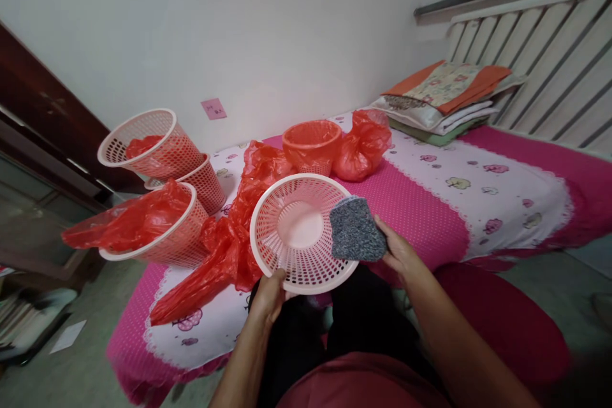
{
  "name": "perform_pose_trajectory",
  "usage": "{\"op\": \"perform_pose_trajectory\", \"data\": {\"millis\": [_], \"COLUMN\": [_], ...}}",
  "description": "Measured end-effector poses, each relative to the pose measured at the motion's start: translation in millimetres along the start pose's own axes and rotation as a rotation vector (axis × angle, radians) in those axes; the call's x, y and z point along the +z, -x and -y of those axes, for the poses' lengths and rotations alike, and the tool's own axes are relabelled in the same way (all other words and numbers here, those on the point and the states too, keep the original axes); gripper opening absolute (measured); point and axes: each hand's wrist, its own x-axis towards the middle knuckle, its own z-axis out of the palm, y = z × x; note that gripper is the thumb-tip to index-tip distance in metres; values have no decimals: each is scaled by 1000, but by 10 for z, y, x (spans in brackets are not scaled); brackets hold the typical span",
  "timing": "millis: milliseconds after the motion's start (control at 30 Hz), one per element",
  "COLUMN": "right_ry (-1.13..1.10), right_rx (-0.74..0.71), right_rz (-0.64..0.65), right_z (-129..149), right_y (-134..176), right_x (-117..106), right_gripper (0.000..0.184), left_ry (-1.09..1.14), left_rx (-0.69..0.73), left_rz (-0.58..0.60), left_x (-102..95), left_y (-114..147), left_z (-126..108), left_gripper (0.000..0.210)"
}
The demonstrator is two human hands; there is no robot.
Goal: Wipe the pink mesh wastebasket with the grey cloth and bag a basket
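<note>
My left hand (271, 296) is closed on the near rim of a pale pink plastic basket (302, 229), tilted toward me above my lap. The basket has a perforated wall and a solid round bottom with nothing on it. My right hand (398, 252) is closed on the right edge of a grey speckled cleaning cloth (357, 229). The cloth overlaps the basket's right rim; whether it presses on the rim I cannot tell. Most of my right fingers are hidden behind the cloth.
Pink baskets (143, 134) with red plastic bags stand at left on the bed (430, 204). A crumpled red bag (234, 236) lies beside my basket. Behind it are a bag-lined basket (312, 140) and a bulging red bag (361, 153). Folded bedding (444, 92) sits by the radiator (535, 57).
</note>
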Motion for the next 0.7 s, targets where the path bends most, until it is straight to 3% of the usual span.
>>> {"op": "perform_pose_trajectory", "data": {"millis": [233,400,700], "right_ry": [133,78,129], "right_rx": [138,54,-58], "right_rz": [111,31,42], "right_z": [217,261,443], "right_y": [179,309,562], "right_x": [-208,-228,49], "right_gripper": [29,36,49], "left_ry": [-11,-16,1], "left_rx": [15,4,-53], "left_rz": [-9,17,82], "left_x": [29,6,-29], "left_y": [-47,-40,-7], "left_z": [48,87,94], "left_gripper": [68,64,46]}}
